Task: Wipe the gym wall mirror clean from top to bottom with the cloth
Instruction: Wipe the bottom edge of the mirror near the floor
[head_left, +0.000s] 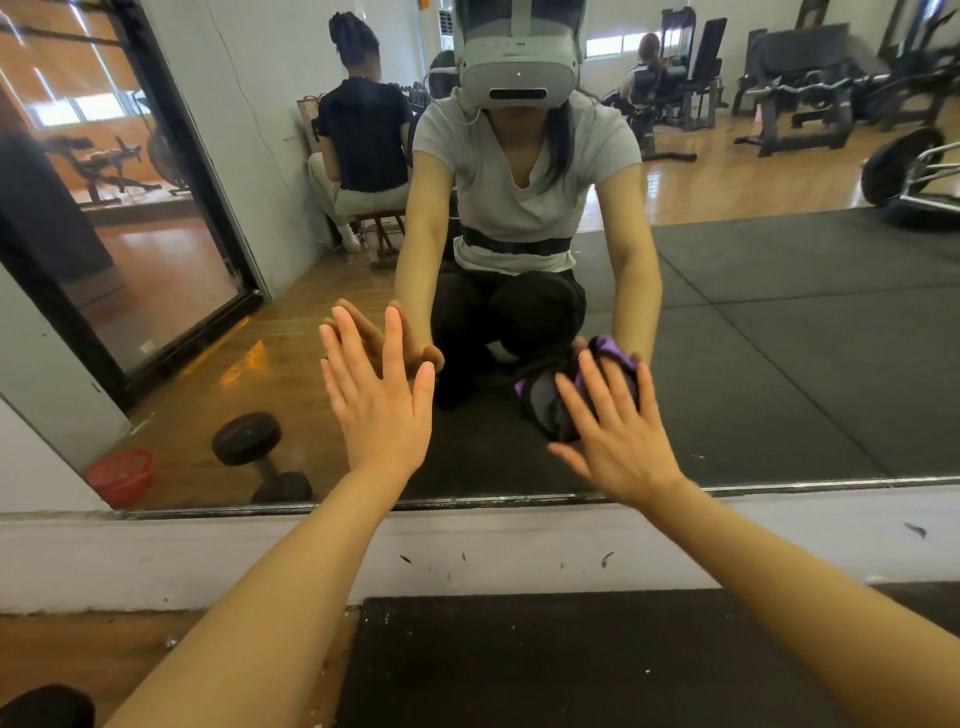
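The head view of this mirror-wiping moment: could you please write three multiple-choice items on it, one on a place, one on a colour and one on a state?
1. Where on the mirror is the cloth pressed?
A. near the bottom edge
B. at the top edge
C. on the left frame

2. What colour shows on the cloth?
A. yellow
B. purple
C. white

3. How does the left hand lie?
A. curled in a fist
B. pinching the cloth
C. flat, fingers straight, on the glass

Key: 1 A, since the right hand presses the cloth just above the mirror's lower rim. 2 B, since purple folds show past the fingers. 3 C, since the palm meets its own reflection with the fingers extended.
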